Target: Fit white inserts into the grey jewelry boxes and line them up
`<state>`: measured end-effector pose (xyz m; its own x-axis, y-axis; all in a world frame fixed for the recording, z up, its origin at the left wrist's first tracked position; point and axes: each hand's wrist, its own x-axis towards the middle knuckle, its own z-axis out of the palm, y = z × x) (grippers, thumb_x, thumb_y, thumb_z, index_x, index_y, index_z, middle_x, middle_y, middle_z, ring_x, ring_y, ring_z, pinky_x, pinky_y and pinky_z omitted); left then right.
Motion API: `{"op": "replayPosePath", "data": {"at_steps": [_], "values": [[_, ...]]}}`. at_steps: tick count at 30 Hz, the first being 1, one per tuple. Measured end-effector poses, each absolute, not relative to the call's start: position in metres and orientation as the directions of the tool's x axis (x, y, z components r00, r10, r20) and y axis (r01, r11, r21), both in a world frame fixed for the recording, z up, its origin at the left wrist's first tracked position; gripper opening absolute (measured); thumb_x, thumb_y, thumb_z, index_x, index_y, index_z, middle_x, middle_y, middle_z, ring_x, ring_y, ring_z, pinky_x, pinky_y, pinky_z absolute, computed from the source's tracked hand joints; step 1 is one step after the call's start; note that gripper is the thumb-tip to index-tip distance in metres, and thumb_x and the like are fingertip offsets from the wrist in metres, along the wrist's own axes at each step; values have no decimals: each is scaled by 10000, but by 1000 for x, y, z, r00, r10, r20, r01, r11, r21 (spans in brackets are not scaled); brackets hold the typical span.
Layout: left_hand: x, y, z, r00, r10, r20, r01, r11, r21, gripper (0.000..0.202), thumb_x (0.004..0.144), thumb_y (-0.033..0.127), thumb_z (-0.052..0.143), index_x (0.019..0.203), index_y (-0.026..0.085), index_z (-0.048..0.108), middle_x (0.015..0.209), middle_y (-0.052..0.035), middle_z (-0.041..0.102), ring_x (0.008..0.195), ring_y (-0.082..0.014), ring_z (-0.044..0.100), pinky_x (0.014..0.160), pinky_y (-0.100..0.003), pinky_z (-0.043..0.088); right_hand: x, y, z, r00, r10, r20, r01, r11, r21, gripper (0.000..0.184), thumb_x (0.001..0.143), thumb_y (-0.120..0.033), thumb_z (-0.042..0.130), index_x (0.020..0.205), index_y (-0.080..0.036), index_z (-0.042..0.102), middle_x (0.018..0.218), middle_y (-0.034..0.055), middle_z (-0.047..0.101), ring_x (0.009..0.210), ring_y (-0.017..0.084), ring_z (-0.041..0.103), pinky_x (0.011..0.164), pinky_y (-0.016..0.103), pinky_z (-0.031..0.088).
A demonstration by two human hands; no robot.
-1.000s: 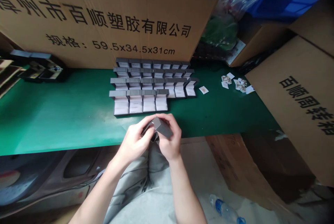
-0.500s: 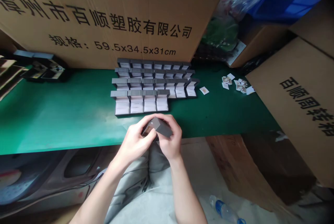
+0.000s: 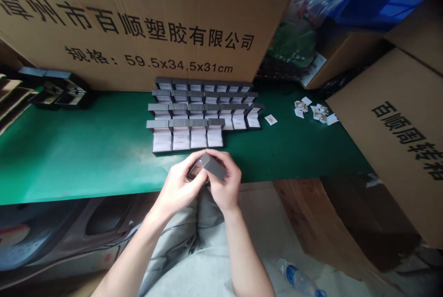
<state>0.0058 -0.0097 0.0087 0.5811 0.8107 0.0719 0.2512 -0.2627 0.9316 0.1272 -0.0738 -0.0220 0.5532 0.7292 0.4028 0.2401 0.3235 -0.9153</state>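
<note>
Both my hands are held together just over the front edge of the green-topped table. My left hand (image 3: 179, 187) grips one side of a small grey jewellery box (image 3: 212, 166), and my right hand (image 3: 224, 185) grips the other. The box's lid is slightly parted, and my fingers hide most of its inside. Directly ahead of my hands, several rows of open grey boxes with white inserts (image 3: 199, 136) stand close together on the green table mat (image 3: 86, 149).
A large printed cardboard carton (image 3: 121, 25) stands along the table's back edge. Small paper cards (image 3: 318, 112) lie at the right, and black boxes (image 3: 57, 90) sit at the left. Another carton (image 3: 398, 135) leans in at the right, and a water bottle (image 3: 299, 281) lies on the floor.
The grey box has turned slightly in my hands, with its lid shifting up and to the left. The rows of boxes on the table have not moved.
</note>
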Motion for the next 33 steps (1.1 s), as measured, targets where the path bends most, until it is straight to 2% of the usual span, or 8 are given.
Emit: {"op": "replayPosePath", "data": {"at_steps": [3, 8, 12, 15, 20, 25, 30, 33], "values": [[6, -10, 8, 575, 816, 63, 270, -261, 927, 466, 940, 366, 619, 1349, 163, 715, 1148, -70, 819, 951, -238, 763, 809, -279, 616, 126, -74, -21, 568, 721, 396, 227, 325, -918, 262, 905, -184, 706, 1147, -259, 773, 1091, 58, 787, 1024, 230, 727, 938, 358, 601], [5, -10, 6, 568, 822, 47, 257, -232, 938, 518, 952, 383, 602, 1406, 160, 716, 1233, -95, 802, 1077, -270, 754, 902, -317, 622, 125, -73, -17, 594, 720, 360, 168, 326, -930, 222, 906, -210, 737, 1119, -252, 781, 1069, 55, 788, 1004, 220, 736, 902, 331, 608], [2, -12, 0, 556, 831, -27, 255, -140, 957, 595, 983, 368, 540, 1526, 137, 622, 1069, -70, 814, 974, -246, 744, 831, -313, 623, 126, -72, -17, 608, 718, 338, 156, 310, -938, 208, 902, -234, 745, 1107, -237, 781, 1060, 62, 789, 985, 220, 750, 878, 323, 624], [1, -12, -5, 546, 837, -27, 268, -144, 953, 610, 1007, 367, 513, 1563, 124, 574, 970, -44, 798, 885, -212, 719, 797, -290, 604, 126, -72, -18, 606, 724, 330, 146, 307, -940, 215, 890, -227, 755, 1103, -231, 781, 1050, 62, 788, 975, 216, 754, 872, 316, 627], [2, -13, -2, 548, 836, 30, 280, -217, 935, 523, 1010, 326, 488, 1474, 168, 671, 976, -27, 804, 823, -190, 703, 772, -264, 582, 125, -73, -18, 603, 728, 327, 127, 317, -940, 240, 875, -175, 751, 1105, -237, 783, 1074, 56, 788, 989, 206, 757, 889, 304, 619], [4, -13, 2, 543, 838, 59, 275, -244, 930, 482, 976, 301, 499, 1380, 166, 725, 988, -40, 819, 935, -232, 741, 835, -288, 598, 126, -73, -18, 596, 735, 323, 145, 297, -944, 251, 874, -164, 739, 1109, -241, 777, 1056, 52, 787, 972, 212, 754, 881, 318, 623], [5, -12, 0, 548, 830, 104, 260, -288, 922, 456, 990, 315, 499, 1355, 167, 729, 1130, -63, 817, 993, -235, 754, 869, -295, 598, 127, -73, -18, 595, 733, 330, 127, 320, -939, 243, 879, -165, 723, 1106, -238, 771, 1060, 51, 785, 981, 208, 760, 896, 318, 631], [5, -12, 0, 561, 821, 108, 279, -310, 909, 455, 993, 368, 539, 1358, 166, 720, 1109, -68, 818, 946, -230, 757, 823, -285, 603, 127, -72, -17, 598, 729, 332, 116, 331, -937, 230, 877, -176, 722, 1093, -237, 768, 1055, 49, 791, 977, 206, 766, 895, 314, 638]]}}
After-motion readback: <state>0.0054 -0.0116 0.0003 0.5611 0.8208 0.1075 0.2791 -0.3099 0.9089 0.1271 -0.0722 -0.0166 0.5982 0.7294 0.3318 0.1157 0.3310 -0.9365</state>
